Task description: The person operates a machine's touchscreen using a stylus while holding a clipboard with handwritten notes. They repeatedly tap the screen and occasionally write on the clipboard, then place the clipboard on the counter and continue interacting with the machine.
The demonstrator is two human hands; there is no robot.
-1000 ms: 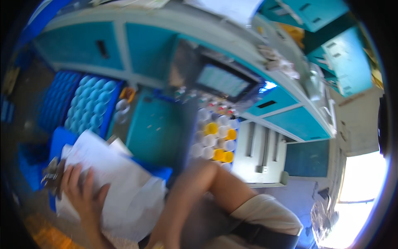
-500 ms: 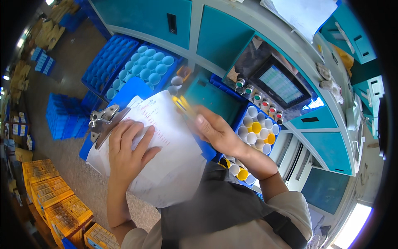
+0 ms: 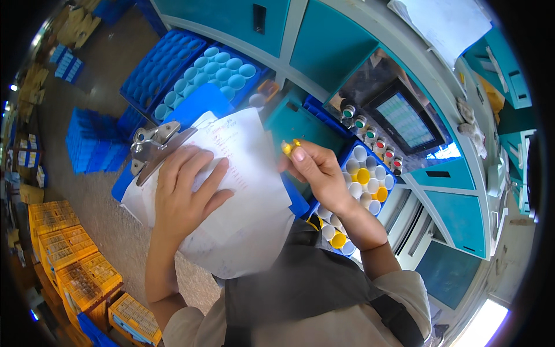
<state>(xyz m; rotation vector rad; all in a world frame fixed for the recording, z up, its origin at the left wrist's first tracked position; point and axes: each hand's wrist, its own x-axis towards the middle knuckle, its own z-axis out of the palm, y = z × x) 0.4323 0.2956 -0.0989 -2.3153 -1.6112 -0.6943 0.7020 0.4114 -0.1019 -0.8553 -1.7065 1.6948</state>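
A blue clipboard (image 3: 209,102) with a metal clip (image 3: 155,149) carries several loose white sheets (image 3: 243,196) with handwritten red and dark marks. My left hand (image 3: 188,188) lies flat on the sheets beside the clip, fingers spread and nothing gripped. Off the right edge of the paper, my right hand (image 3: 321,173) is closed on a slim yellow pen (image 3: 287,148). Two yellow ends show at its fingertips; whether they are one pen and its cap or two pieces I cannot tell.
Blue crates of light blue cups (image 3: 222,75) stand beyond the clipboard. To the right are a crate of white and yellow cups (image 3: 363,176), a row of buttons (image 3: 370,134) and a screen (image 3: 404,118) on a teal machine. Orange crates (image 3: 87,283) are stacked at lower left.
My right hand has drawn slightly right, away from the sheets; the yellow pen, blurred and longer in view before, now shows only short ends. My left hand still rests on the paper.
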